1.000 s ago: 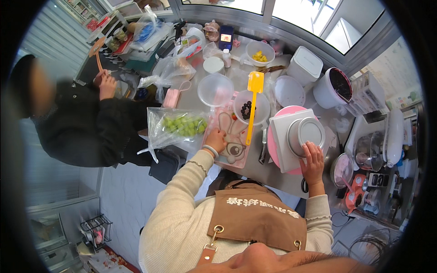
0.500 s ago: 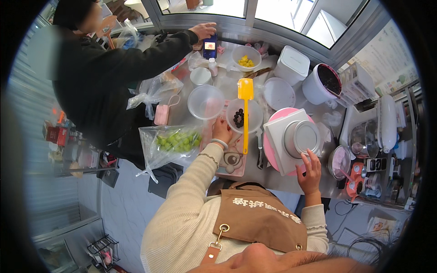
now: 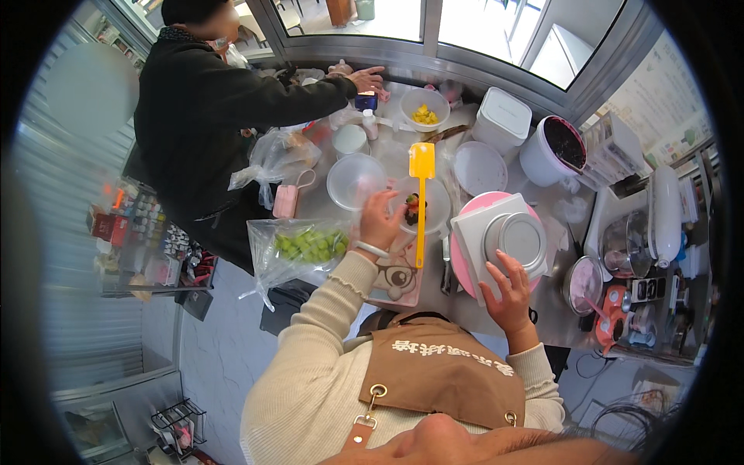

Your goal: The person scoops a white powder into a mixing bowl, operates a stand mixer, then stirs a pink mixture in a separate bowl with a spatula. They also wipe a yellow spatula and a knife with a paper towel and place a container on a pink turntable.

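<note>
My left hand is at the near left side of a clear plastic bowl, its fingers apart. Just beyond the fingertips, a small red and green piece that looks like a strawberry is in the bowl with dark round berries. A yellow spatula lies across this bowl. My right hand has its fingers spread at the near edge of a round metal cake tin. The tin sits on a white square board atop a pink turntable.
A bag of green grapes lies left of my left hand. Behind stand another clear bowl, a bowl of yellow fruit and a white bucket with dark filling. A stand mixer is at the right; another person reaches over the far left.
My left hand has risen slightly at the bowl, and the red and green piece now shows inside. My right hand has shifted left along the tin. The phone by the other person's hand has tipped down.
</note>
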`<state>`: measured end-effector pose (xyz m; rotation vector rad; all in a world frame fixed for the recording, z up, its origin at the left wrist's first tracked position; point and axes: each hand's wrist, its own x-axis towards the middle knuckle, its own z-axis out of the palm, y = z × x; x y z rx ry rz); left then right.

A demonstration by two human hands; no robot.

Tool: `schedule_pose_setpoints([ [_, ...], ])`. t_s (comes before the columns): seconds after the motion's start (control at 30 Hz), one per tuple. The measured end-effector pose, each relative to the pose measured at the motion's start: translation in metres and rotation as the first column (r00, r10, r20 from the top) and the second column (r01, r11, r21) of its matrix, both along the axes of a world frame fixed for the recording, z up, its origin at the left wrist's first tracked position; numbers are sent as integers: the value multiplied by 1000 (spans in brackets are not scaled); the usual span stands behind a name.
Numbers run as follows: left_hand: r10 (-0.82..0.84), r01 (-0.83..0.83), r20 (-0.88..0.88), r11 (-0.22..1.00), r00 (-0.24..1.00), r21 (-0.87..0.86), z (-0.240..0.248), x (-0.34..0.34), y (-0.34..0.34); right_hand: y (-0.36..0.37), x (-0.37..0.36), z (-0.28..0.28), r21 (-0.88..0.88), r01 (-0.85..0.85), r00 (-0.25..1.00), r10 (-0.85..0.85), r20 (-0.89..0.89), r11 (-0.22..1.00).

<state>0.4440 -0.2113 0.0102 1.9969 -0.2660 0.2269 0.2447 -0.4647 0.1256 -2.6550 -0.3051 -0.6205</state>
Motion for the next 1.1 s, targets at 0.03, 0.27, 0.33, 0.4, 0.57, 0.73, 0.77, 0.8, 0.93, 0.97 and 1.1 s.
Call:
schedule_pose_setpoints([
  [0.03, 98, -107, 89, 989, 991, 103, -2, 3, 13, 2, 2, 0, 14, -9, 1000, 9, 1, 1000],
  [0.27, 446, -399, -113, 869, 888, 293, -33, 44, 76, 45, 28, -19, 243, -142, 974, 179, -138, 960],
  [0.33, 497, -428, -112, 824, 860, 371, -38, 60, 83, 62, 43, -30, 212, -140, 965, 181, -190, 967],
  [0.4, 582, -528, -23, 752, 813, 394, -43, 76, 92, 75, 61, -40, 188, -129, 960, 170, -223, 974],
  [0.57, 476, -285, -338, 828, 812, 482, -57, 109, 144, 94, 99, -62, 143, 28, 941, 22, -337, 989],
  [0.73, 512, -375, -117, 749, 851, 547, -63, 135, 194, 106, 119, -90, 70, 128, 916, -91, -390, 989],
  [0.77, 528, -384, -114, 734, 842, 560, -61, 140, 203, 108, 121, -95, 55, 138, 919, -107, -379, 989],
  [0.8, 548, -398, -113, 719, 829, 570, -60, 143, 210, 109, 123, -100, 39, 149, 922, -124, -367, 988],
  [0.93, 572, -368, -188, 711, 798, 599, -47, 153, 229, 111, 133, -111, 31, 212, 908, -185, -376, 977],
  [0.97, 597, -386, -199, 702, 777, 598, -42, 152, 229, 111, 136, -112, 26, 227, 895, -198, -401, 973],
  [1.1, 377, -390, 109, 848, 920, 359, -23, 100, 211, 114, 148, -112, 39, 286, 844, -233, -484, 957],
])
